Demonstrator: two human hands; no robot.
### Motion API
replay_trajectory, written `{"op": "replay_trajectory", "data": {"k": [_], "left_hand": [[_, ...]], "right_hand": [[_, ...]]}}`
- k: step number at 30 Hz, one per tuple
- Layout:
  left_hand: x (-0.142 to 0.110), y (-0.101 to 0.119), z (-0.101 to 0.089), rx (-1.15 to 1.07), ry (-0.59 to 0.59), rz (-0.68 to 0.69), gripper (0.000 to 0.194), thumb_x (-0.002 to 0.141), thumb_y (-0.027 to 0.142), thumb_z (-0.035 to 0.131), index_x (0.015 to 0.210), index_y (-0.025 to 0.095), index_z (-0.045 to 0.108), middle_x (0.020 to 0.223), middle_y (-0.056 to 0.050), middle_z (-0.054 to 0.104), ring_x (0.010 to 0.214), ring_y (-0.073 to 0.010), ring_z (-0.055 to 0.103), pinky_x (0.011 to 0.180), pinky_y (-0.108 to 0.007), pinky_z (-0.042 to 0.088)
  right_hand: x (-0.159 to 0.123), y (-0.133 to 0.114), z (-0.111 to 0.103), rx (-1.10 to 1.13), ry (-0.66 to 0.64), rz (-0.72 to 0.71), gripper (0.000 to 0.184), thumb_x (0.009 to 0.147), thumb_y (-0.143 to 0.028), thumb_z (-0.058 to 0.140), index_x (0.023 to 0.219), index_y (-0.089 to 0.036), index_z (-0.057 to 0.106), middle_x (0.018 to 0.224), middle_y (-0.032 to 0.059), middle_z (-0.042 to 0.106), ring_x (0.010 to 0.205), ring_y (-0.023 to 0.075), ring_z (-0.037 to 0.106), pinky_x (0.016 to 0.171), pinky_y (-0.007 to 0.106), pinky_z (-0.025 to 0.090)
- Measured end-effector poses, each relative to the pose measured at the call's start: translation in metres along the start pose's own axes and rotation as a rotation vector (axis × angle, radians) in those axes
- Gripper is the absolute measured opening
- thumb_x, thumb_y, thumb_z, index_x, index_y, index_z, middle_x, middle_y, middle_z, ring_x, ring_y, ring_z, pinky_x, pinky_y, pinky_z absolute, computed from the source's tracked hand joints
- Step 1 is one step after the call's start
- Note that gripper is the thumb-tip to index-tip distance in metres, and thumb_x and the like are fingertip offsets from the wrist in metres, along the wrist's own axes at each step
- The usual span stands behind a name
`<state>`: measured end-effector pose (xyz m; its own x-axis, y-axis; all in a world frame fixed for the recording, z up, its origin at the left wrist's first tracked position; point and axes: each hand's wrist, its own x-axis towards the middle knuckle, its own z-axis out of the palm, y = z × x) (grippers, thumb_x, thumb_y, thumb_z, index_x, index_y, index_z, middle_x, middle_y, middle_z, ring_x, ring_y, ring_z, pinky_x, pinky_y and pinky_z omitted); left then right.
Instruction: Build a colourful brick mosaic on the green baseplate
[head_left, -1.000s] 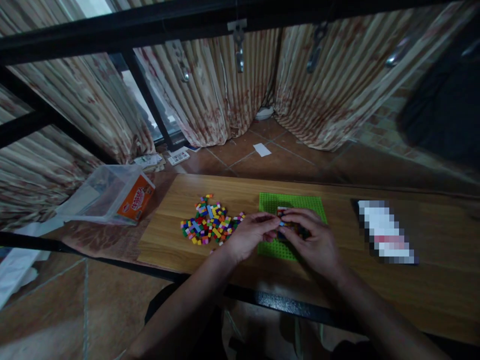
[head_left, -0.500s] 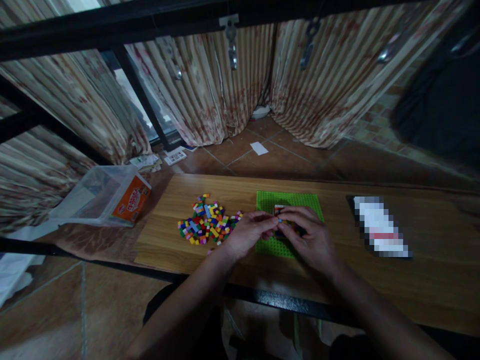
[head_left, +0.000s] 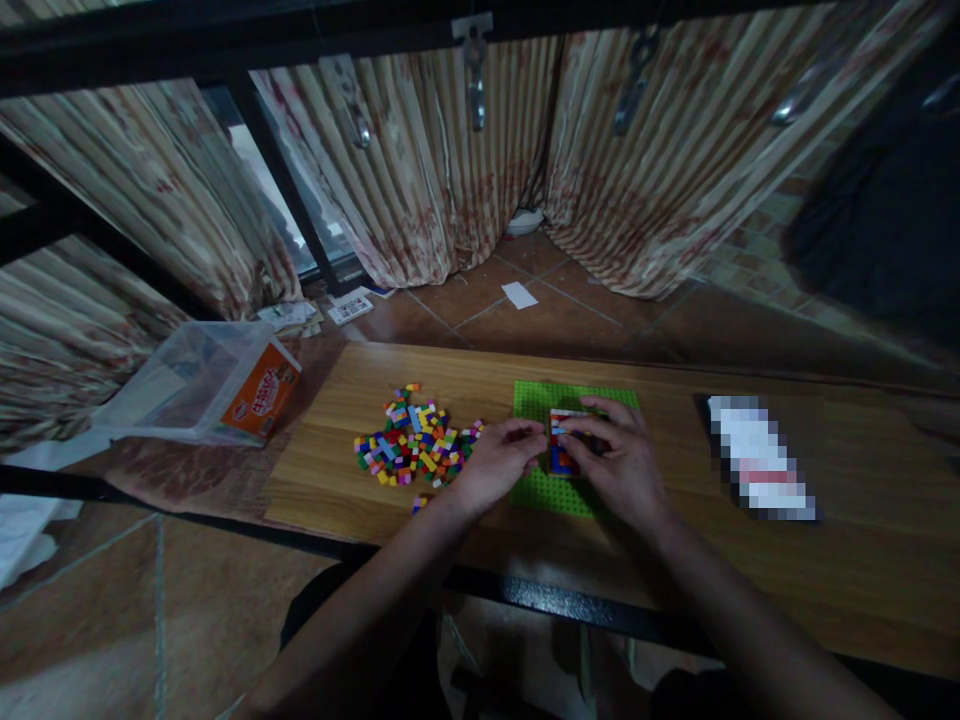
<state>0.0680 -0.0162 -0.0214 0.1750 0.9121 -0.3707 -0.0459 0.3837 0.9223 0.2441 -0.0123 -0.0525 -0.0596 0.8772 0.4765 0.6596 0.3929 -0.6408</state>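
Note:
A green studded baseplate [head_left: 536, 395] lies on the wooden table, bearing a low build of toy bricks [head_left: 559, 462] in red, blue and white. My right hand [head_left: 626, 460] is over the build, covering its right side. Its thumb and index finger are closed at a small light-blue brick [head_left: 558, 430] on the build's upper left part. Just left of the build, my left hand [head_left: 499, 462] hovers with thumb and fingertips drawn together; whatever may be between them is too small to see. A pile of loose coloured bricks [head_left: 412, 440] lies beyond my left wrist.
A clear plastic bin [head_left: 187, 390] with an orange label stands left of the table. On the table's right lies a dark-edged flat object [head_left: 761, 460], its face blurred out. Curtains [head_left: 420, 170] hang behind, and a white paper [head_left: 519, 295] is on the floor.
My hands have moved apart: the left fingertips have drawn back leftward from the small blue brick. More of the brick build shows between the hands.

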Motion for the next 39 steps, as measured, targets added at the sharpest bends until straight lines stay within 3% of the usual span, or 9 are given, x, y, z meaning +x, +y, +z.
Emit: {"op": "replay_trajectory", "data": {"k": [6, 12, 16, 24, 39], "left_hand": [[0.006, -0.015, -0.001, 0.187, -0.025, 0.134, 0.035, 0.081, 0.024, 0.062, 0.113, 0.013, 0.069, 0.082, -0.001, 0.069, 0.064, -0.0103, 0.057, 0.064, -0.023, 0.047], [0.003, -0.015, -0.001, 0.411, -0.023, 0.277, 0.035, 0.084, 0.023, 0.057, 0.115, 0.016, 0.07, 0.092, -0.003, 0.073, 0.079, -0.0151, 0.065, 0.078, -0.027, 0.052], [-0.003, -0.009, 0.001, 0.544, 0.007, 0.291, 0.037, 0.085, 0.024, 0.057, 0.119, 0.016, 0.068, 0.098, -0.004, 0.074, 0.082, -0.0165, 0.067, 0.083, -0.029, 0.053], [-0.005, -0.008, 0.003, 0.658, 0.005, 0.265, 0.039, 0.087, 0.027, 0.055, 0.124, 0.02, 0.066, 0.1, -0.004, 0.074, 0.071, -0.0146, 0.066, 0.076, -0.028, 0.055], [-0.005, -0.012, 0.006, 0.772, 0.016, 0.334, 0.04, 0.087, 0.028, 0.055, 0.126, 0.02, 0.063, 0.099, -0.003, 0.074, 0.083, -0.0168, 0.068, 0.077, -0.028, 0.054]], "right_hand": [[0.0, 0.0, 0.003, 0.073, -0.007, 0.083, 0.015, 0.081, -0.038, 0.068, 0.089, -0.029, 0.077, 0.118, 0.0072, 0.064, 0.114, 0.0282, 0.055, 0.1, 0.051, 0.04], [0.001, 0.001, 0.006, 0.157, 0.025, 0.189, 0.018, 0.076, -0.035, 0.069, 0.09, -0.026, 0.076, 0.115, 0.0083, 0.064, 0.112, 0.0273, 0.058, 0.1, 0.049, 0.042], [0.003, 0.0, 0.003, 0.162, 0.0, 0.2, 0.02, 0.076, -0.036, 0.069, 0.093, -0.026, 0.074, 0.114, 0.0083, 0.065, 0.112, 0.0274, 0.058, 0.1, 0.049, 0.042], [0.008, 0.0, 0.001, 0.206, -0.027, 0.253, 0.019, 0.078, -0.036, 0.064, 0.091, -0.024, 0.073, 0.105, 0.0068, 0.068, 0.104, 0.025, 0.062, 0.098, 0.045, 0.044], [0.011, 0.003, 0.004, 0.279, -0.103, 0.386, 0.018, 0.073, -0.035, 0.068, 0.085, -0.023, 0.073, 0.094, 0.0039, 0.071, 0.08, 0.0196, 0.066, 0.071, 0.034, 0.052]]}}
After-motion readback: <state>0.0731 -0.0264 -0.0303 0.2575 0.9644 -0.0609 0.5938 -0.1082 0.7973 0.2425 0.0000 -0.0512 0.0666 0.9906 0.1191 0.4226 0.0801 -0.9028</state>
